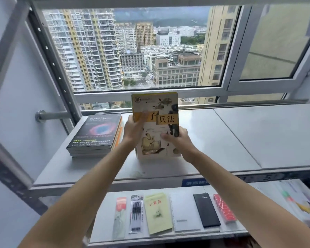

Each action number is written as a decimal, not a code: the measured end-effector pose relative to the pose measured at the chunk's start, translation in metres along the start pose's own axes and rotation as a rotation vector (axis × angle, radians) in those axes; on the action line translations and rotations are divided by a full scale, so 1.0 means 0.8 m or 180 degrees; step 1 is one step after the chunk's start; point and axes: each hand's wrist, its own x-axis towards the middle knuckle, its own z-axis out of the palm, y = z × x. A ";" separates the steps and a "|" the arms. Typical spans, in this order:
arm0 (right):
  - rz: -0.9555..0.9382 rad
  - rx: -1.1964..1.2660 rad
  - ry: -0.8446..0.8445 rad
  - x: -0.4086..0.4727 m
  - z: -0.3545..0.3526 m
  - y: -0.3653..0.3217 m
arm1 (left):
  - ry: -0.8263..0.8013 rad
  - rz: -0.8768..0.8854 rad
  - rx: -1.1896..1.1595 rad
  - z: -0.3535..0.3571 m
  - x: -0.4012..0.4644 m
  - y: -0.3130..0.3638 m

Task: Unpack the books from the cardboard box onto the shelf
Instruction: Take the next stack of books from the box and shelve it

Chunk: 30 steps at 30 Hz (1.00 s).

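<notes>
At frame centre, book: a yellow-and-white book (156, 125) stands upright on the grey shelf (222, 140), cover facing the camera, long axis vertical.
Left hand (132, 130): clasps the book's left edge, fingers curled onto the cover.
Right hand (177, 140): grips the lower right edge, thumb on the cover.
Arms: both stretched forward from the lower corners.
Left of the book: a flat stack of books (97, 135), dark cover on top.

Big window (138, 49) w/ daylit high-rise view; grey metal rack upright (52, 63) at left.
</notes>
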 end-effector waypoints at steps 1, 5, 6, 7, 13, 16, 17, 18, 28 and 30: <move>0.0309 0.0071 -0.0014 0.009 0.001 -0.008 | -0.0097 -0.0309 0.0086 -0.004 0.015 0.005; 0.1198 0.0451 0.0015 0.042 0.011 -0.035 | -0.0386 -0.1164 0.0371 -0.014 0.064 0.015; 0.1272 0.0422 0.0095 0.051 0.015 -0.034 | -0.0422 -0.1230 0.0484 -0.015 0.072 0.014; 0.1306 0.0364 0.0178 0.059 0.019 -0.031 | -0.0454 -0.1280 0.0608 -0.015 0.077 0.011; 0.1402 -0.0039 0.0440 0.082 0.033 -0.014 | -0.0553 -0.1428 0.1738 -0.012 0.103 -0.013; 0.1341 -0.0698 0.0445 0.082 0.035 -0.016 | -0.0637 -0.1583 0.1971 -0.013 0.106 -0.004; 0.1288 -0.1048 0.0443 0.079 0.035 -0.017 | -0.0688 -0.1672 0.2061 -0.013 0.104 0.002; 0.1228 -0.1405 0.0436 0.076 0.034 -0.020 | -0.0730 -0.1705 0.2241 -0.013 0.102 0.011; 0.0634 -0.3403 0.0917 -0.057 -0.115 -0.030 | -0.0730 0.0806 0.4388 0.080 0.061 0.075; 0.0670 -0.3610 0.0990 -0.108 -0.168 -0.023 | -0.0965 0.1231 0.4238 0.131 0.025 0.076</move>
